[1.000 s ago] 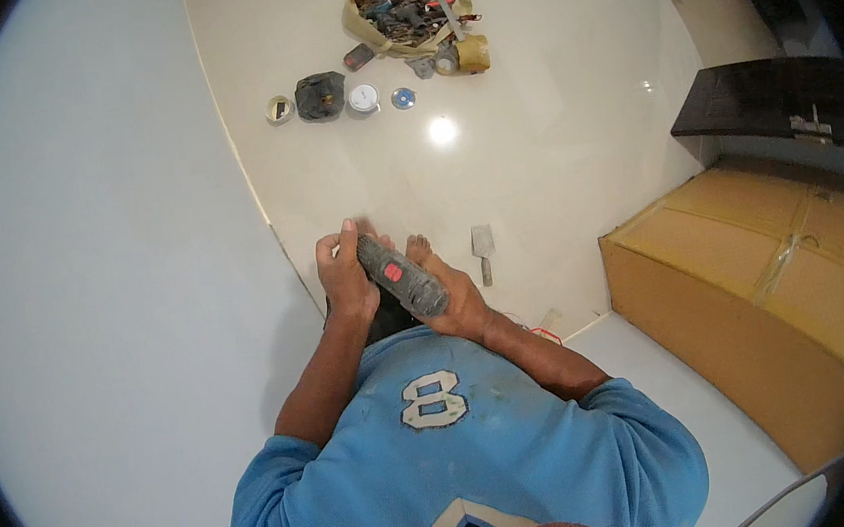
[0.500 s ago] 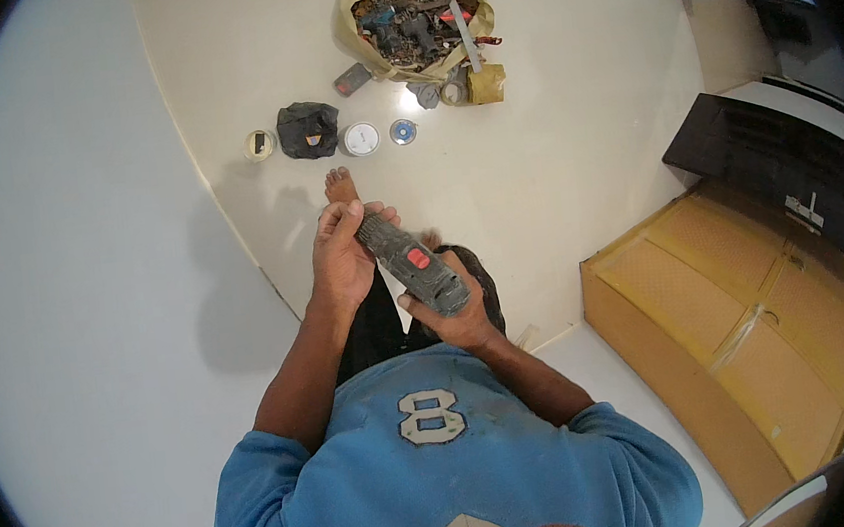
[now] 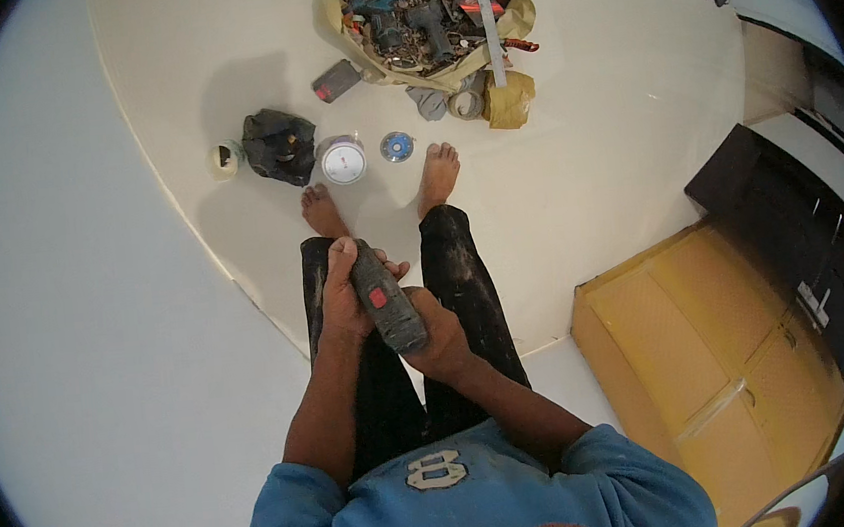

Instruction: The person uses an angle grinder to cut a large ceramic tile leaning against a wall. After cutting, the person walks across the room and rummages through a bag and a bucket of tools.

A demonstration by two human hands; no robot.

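Both my hands grip a long, dust-covered dark grey power tool [image 3: 399, 324] with a red switch on its upper side; its exact kind does not show. My left hand [image 3: 345, 295] wraps the far end, thumb laid along the top and fingertips showing on the other side. Around the near end closes my right hand [image 3: 441, 337], its palm against the right side. The tool is held above my legs, in front of my body. On the floor ahead of my feet are a round white-lidded tub [image 3: 343, 160] and a small blue disc [image 3: 397, 146].
A beige bag [image 3: 521, 16] full of tools stands at the far middle. Near it lie a grey block with a red part [image 3: 337, 80], a tape roll [image 3: 466, 105] and a brown packet [image 3: 510, 102]. A black bag [image 3: 279, 145] sits left; a yellow-brown cabinet [image 3: 640, 345] stands right.
The view has shifted, and both my feet and legs now show. The tool has turned more upright in the picture and sits lower, still in both hands.
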